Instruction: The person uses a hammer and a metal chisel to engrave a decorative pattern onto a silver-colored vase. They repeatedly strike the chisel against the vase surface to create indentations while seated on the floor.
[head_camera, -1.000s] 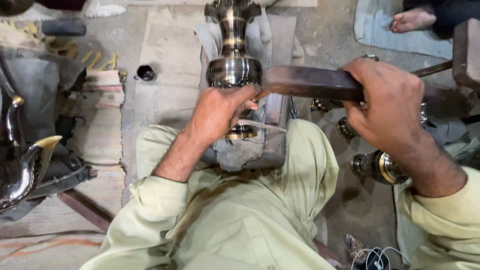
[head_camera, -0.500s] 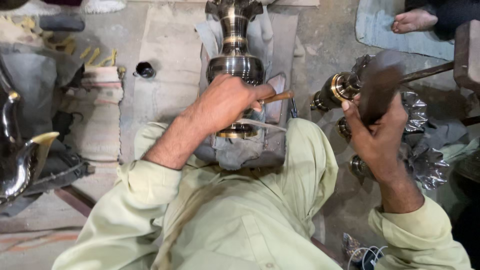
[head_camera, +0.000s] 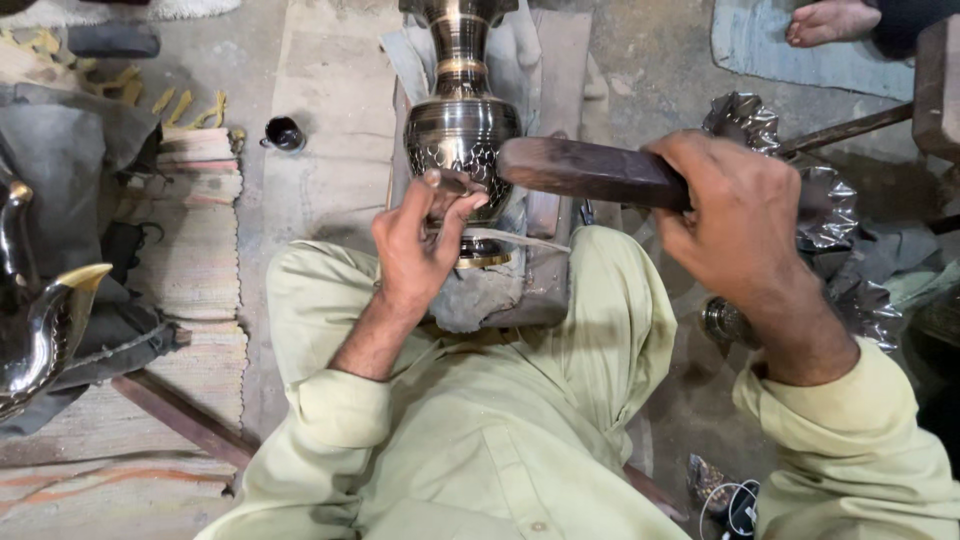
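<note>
A dark engraved metal vase (head_camera: 461, 130) with brass bands lies on a padded block (head_camera: 500, 290) between my knees. My left hand (head_camera: 420, 240) pinches a small chisel (head_camera: 452, 183) against the vase's round belly. In my right hand (head_camera: 735, 215) is a dark wooden mallet (head_camera: 590, 170), its head lying against the chisel's end beside the vase.
A small black cup (head_camera: 284, 133) stands on the floor to the left. A dark metal spouted vessel (head_camera: 40, 320) rests at the far left. Scalloped metal dishes (head_camera: 825, 205) and brass parts (head_camera: 725, 322) lie to the right. Another person's bare foot (head_camera: 830, 20) shows top right.
My right hand had swung the mallet up and away to the right; now it is back down at the chisel. The left hand has stayed on the vase.
</note>
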